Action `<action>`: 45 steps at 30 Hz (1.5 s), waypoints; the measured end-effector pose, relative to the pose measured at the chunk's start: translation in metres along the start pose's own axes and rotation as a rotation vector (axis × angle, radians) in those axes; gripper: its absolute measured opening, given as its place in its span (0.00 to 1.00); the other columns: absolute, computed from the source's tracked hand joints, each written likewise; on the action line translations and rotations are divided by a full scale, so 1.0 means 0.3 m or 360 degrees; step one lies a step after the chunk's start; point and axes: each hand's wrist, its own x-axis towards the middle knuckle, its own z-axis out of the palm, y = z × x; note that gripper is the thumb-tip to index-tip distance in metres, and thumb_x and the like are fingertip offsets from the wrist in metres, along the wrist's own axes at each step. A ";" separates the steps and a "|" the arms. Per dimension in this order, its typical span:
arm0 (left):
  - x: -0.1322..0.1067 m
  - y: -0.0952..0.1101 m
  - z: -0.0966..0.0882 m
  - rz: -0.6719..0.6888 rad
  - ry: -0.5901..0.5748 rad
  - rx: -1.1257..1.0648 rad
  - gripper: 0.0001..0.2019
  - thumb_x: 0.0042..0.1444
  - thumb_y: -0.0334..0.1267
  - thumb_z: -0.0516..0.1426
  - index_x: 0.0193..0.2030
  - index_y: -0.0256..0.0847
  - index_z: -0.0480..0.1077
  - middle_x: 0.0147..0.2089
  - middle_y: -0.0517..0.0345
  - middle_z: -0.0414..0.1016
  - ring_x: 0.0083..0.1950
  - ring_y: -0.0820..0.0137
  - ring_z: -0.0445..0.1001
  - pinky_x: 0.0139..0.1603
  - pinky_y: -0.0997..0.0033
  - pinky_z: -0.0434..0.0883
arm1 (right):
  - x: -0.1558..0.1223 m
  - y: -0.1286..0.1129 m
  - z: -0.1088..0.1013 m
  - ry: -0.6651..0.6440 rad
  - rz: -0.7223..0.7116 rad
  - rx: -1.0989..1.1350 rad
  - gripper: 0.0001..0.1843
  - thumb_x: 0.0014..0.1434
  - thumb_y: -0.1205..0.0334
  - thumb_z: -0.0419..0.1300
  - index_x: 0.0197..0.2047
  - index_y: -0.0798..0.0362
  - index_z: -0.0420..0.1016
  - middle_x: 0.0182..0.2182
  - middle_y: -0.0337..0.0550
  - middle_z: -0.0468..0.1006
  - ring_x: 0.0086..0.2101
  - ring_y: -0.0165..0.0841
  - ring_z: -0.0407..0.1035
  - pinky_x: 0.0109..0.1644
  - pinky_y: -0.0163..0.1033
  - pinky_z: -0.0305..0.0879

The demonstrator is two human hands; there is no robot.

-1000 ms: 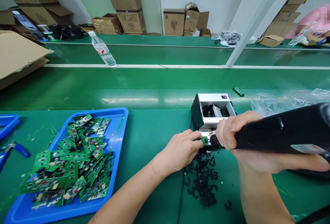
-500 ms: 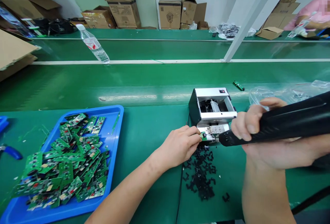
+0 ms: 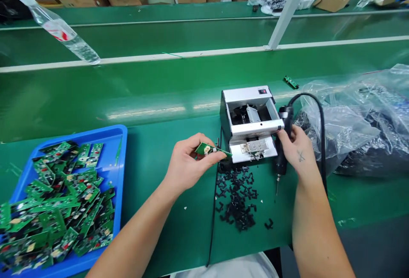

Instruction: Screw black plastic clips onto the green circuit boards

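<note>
Between the thumb and fingers of my left hand [image 3: 188, 158] is a green circuit board [image 3: 207, 148], held just left of the metal front plate of a silver and black screw feeder [image 3: 254, 128]. My right hand [image 3: 295, 148] grips a black electric screwdriver [image 3: 281, 158] beside the machine, its bit pointing down toward the table. A black cable curves from the top of the screwdriver over my right wrist. Below the machine lies a loose heap of small black plastic parts [image 3: 239, 205].
A blue tray [image 3: 123, 175] piled with circuit boards stands at left. Clear plastic bags [image 3: 361, 124] with dark contents lie at right. One loose board [image 3: 291, 82] rests behind the machine. A water bottle [image 3: 64, 35] and a white post [image 3: 289, 11] are farther back.
The screwdriver has swung from nearly level at the machine's front to upright on its right side. My left hand has drawn the board back leftward, off the front plate. The view has tilted down.
</note>
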 end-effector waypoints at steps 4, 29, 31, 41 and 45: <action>0.010 0.003 -0.016 0.0016 -0.0028 -0.0145 0.13 0.54 0.41 0.68 0.27 0.40 0.71 0.27 0.63 0.68 0.27 0.77 0.63 0.26 0.76 0.60 | -0.012 -0.011 0.003 -0.0082 -0.0110 -0.0539 0.23 0.59 0.44 0.59 0.44 0.55 0.80 0.34 0.54 0.79 0.39 0.52 0.74 0.45 0.52 0.66; 0.009 0.020 -0.029 -0.0129 -0.0649 0.0327 0.05 0.65 0.40 0.57 0.44 0.42 0.71 0.42 0.60 0.77 0.41 0.68 0.72 0.41 0.69 0.66 | -0.348 -0.082 0.070 -0.1109 -0.2144 -0.0921 0.16 0.60 0.77 0.54 0.48 0.59 0.77 0.39 0.50 0.78 0.39 0.43 0.72 0.32 0.44 0.71; 0.008 0.016 -0.028 -0.0128 -0.0675 0.0337 0.06 0.66 0.40 0.57 0.46 0.42 0.70 0.43 0.60 0.78 0.42 0.67 0.72 0.42 0.69 0.66 | -0.349 -0.072 0.063 -0.1159 -0.2105 -0.0954 0.13 0.60 0.77 0.55 0.44 0.57 0.76 0.38 0.49 0.78 0.38 0.42 0.72 0.29 0.42 0.69; 0.001 0.030 -0.003 -0.0163 -0.0778 0.0293 0.06 0.68 0.38 0.54 0.48 0.41 0.68 0.40 0.60 0.79 0.37 0.71 0.74 0.36 0.72 0.66 | -0.291 -0.124 -0.042 -0.1416 -0.1389 0.0119 0.14 0.68 0.71 0.54 0.53 0.48 0.74 0.40 0.45 0.80 0.39 0.35 0.75 0.41 0.40 0.75; -0.023 0.034 0.039 -0.0259 -0.0858 -0.0199 0.02 0.69 0.36 0.53 0.44 0.41 0.63 0.35 0.59 0.78 0.30 0.75 0.73 0.30 0.76 0.68 | -0.248 -0.167 -0.086 -0.1266 -0.1150 0.0594 0.13 0.64 0.71 0.59 0.46 0.45 0.79 0.40 0.45 0.79 0.34 0.35 0.76 0.31 0.37 0.76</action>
